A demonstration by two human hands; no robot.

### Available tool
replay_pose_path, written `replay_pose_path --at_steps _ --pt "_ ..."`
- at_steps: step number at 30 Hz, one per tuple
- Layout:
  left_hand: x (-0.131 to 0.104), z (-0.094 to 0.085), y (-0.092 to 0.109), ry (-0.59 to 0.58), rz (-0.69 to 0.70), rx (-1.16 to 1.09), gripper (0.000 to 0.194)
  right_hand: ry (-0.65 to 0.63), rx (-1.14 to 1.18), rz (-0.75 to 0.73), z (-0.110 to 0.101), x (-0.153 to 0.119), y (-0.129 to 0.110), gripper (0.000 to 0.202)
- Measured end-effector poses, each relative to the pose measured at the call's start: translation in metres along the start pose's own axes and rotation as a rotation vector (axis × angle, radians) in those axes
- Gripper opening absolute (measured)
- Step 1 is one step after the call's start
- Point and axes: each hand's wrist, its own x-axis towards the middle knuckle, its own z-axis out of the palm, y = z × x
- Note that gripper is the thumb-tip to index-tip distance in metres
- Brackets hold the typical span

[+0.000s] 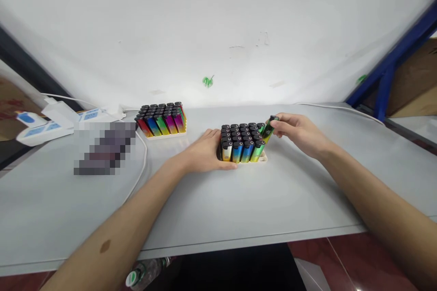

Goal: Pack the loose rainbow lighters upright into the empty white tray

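Observation:
Several metallic-coloured lighters (246, 151) with black tops stand upright in rows in a white tray (264, 158), which lies on the grey table. My left hand (205, 152) grips the tray's left end, thumb along the front and fingers partly hidden behind. Between the thumb and fingers of my right hand (297, 132) is a green-yellow lighter (268, 132), tilted to the right at the tray's right side. Its lower end is partly hidden by a front-row lighter. Slots of the tray show at its front right corner.
A second white tray (172, 135) of upright coloured lighters stands farther back on the left. Left of it are a white power strip (44, 132), a white cable (145, 154) and a pixelated dark object (105, 148). A white wall (218, 32) rises behind the table.

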Motion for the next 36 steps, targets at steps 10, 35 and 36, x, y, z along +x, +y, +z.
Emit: replay_pose_path --at_steps 10,35,36 --pt "-0.0003 0.0001 0.0006 -0.001 -0.005 -0.002 0.082 -0.058 0.102 -0.031 0.0032 -0.0024 -0.0032 0.037" --pt "-0.0007 -0.0010 0.0023 -0.002 -0.016 -0.020 0.082 -0.041 0.088 -0.050 0.0075 -0.0022 -0.0036 0.034" --pt "-0.0005 -0.0009 0.0021 -0.004 -0.016 -0.019 0.082 -0.047 0.086 -0.044 0.0073 -0.0027 -0.0043 0.034"
